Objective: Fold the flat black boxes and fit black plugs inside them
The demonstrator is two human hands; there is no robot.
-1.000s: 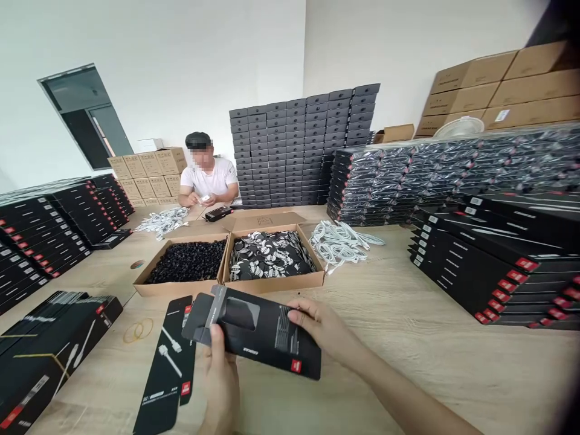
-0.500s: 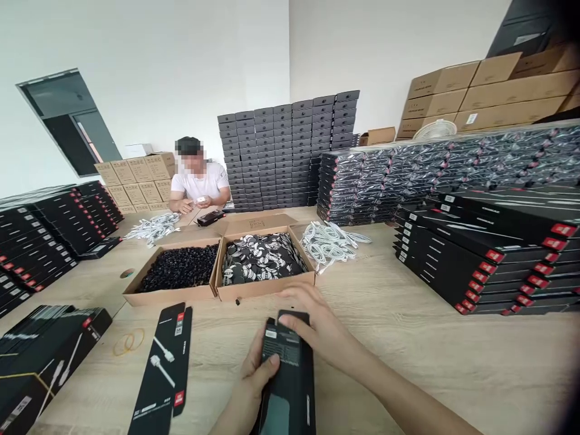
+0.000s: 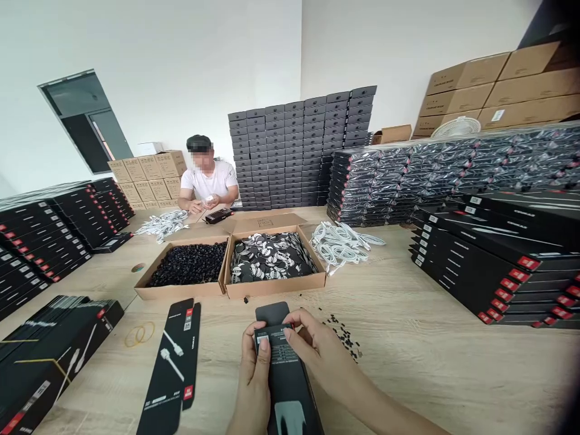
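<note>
My left hand [image 3: 254,377] and my right hand [image 3: 315,345] both grip a long black cardboard package [image 3: 285,377] at its upper part, lengthwise in front of me. Its printed back faces up, and a flap stands open at the far end. My left thumb presses on the printed panel, and my right fingers pinch its far edge. A flat black cable card [image 3: 170,368] with a red mark lies left of my hands. Small black pieces [image 3: 342,334] are scattered right of my right hand. The package's near end is partly out of view.
Two cardboard trays hold black pieces [image 3: 188,264] and black-and-white pieces [image 3: 270,258]. White cables [image 3: 338,243] lie beside them on the wooden table [image 3: 421,374]. Black box stacks [image 3: 493,260] flank the table. A seated person [image 3: 208,180] handles items beyond the trays.
The package has turned from a flat, tilted hold to lengthwise in front of me, and my left hand has come up around it. My right hand now pinches its far edge.
</note>
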